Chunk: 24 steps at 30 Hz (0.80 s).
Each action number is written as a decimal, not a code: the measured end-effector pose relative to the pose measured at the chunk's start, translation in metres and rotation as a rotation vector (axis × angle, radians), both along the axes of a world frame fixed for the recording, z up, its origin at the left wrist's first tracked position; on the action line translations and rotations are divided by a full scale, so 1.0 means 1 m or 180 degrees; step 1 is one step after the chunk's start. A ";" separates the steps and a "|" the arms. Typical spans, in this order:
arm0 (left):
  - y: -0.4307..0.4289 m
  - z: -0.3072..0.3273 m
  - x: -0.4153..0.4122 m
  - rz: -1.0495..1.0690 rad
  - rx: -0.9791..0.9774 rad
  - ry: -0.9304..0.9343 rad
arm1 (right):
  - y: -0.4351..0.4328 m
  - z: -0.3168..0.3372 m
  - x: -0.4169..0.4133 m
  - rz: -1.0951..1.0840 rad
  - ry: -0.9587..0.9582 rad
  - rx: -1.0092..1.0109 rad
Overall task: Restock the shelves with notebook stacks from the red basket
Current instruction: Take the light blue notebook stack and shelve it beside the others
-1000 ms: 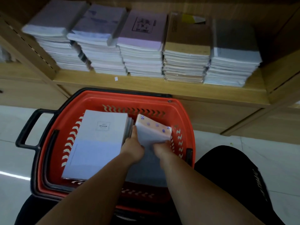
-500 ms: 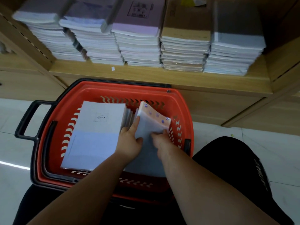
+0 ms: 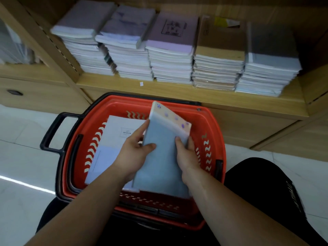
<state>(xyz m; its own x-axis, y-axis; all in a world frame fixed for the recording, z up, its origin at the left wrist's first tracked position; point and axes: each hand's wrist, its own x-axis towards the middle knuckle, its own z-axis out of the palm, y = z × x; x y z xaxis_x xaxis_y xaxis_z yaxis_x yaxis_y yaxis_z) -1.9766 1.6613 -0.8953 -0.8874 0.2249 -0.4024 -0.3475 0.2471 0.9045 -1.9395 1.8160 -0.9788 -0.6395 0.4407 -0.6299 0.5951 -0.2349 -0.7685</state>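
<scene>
Tilted up above the red basket (image 3: 211,125), the pale blue notebook stack (image 3: 162,162) is clasped along its left edge by the left hand (image 3: 134,153) and its right edge by the right hand (image 3: 187,157), beside a white notebook stack (image 3: 113,139), below the crowded wooden shelf (image 3: 177,91).

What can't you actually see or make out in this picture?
- Head view: how many notebooks are in the held stack; only its cover and one edge show.
- What lies under it in the red basket: left hand, right hand and forearms cover it.
- Small label print on the white notebook: too small.
- Shelf above the five piles: cut off by the top edge.
</scene>
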 end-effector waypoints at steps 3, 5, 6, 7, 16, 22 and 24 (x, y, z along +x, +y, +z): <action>-0.051 0.016 -0.009 0.0160 0.0289 -0.0178 | -0.024 0.011 -0.007 0.0223 0.0162 -0.0040; -0.085 0.014 -0.018 0.0248 0.0321 -0.0278 | -0.046 0.013 -0.014 0.0421 0.0244 -0.0088; -0.101 0.010 -0.024 0.0295 0.0202 -0.0265 | -0.057 0.014 -0.018 0.0518 0.0297 -0.0049; -0.114 0.004 -0.029 0.0364 0.0035 -0.0228 | -0.068 0.012 -0.022 0.0633 0.0330 0.0058; -0.134 -0.032 -0.050 0.0004 -0.1517 0.0147 | -0.111 0.008 -0.029 0.0968 -0.0008 0.0813; -0.138 -0.030 -0.048 -0.0006 -0.1167 -0.0294 | -0.111 0.009 -0.020 0.0916 0.0267 0.0240; -0.136 -0.027 -0.045 -0.0016 -0.1070 -0.0289 | -0.116 0.009 -0.015 0.0800 0.0358 0.0116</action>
<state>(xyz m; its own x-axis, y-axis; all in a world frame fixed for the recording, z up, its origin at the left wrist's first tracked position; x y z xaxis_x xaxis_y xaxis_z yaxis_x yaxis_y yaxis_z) -2.0219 1.5248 -0.9219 -0.8437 0.0707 -0.5321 -0.4209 0.5281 0.7375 -1.9542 1.7003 -0.9695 -0.7967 0.2804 -0.5354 0.5417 -0.0615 -0.8383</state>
